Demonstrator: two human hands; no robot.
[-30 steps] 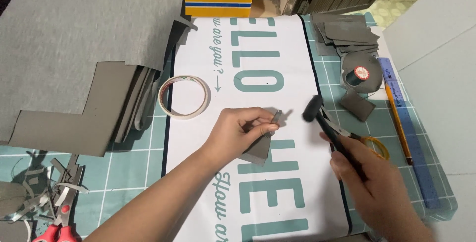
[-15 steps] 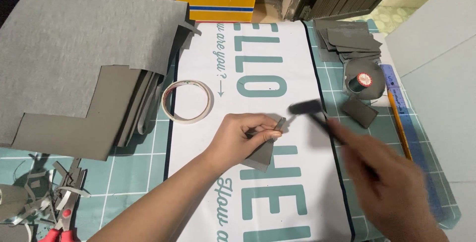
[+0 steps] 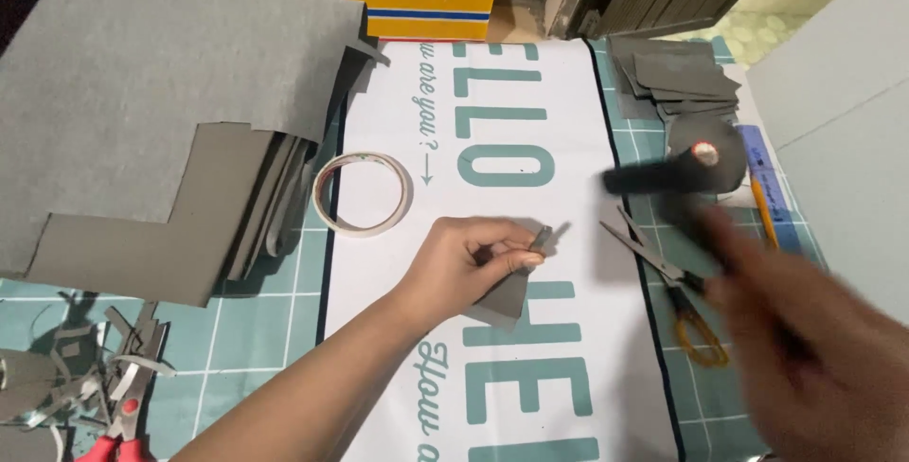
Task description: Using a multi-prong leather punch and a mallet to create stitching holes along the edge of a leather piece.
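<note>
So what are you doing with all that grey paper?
The left hand pinches a small folded piece of grey card against the white printed sheet. The right hand, blurred by motion, swings a dark-headed tool above the sheet. Yellow-handled scissors lie beside it, a roll of tape sits to the left, and big grey card sheets are piled further left.

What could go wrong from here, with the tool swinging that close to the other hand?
1. The right hand and its dark tool are motion-blurred; a swing might strike the left hand's fingers pinching the small grey piece.
2. Open scissors lie under the right hand and may get knocked.
3. The piece, pinched only at one end, might slip.
</note>
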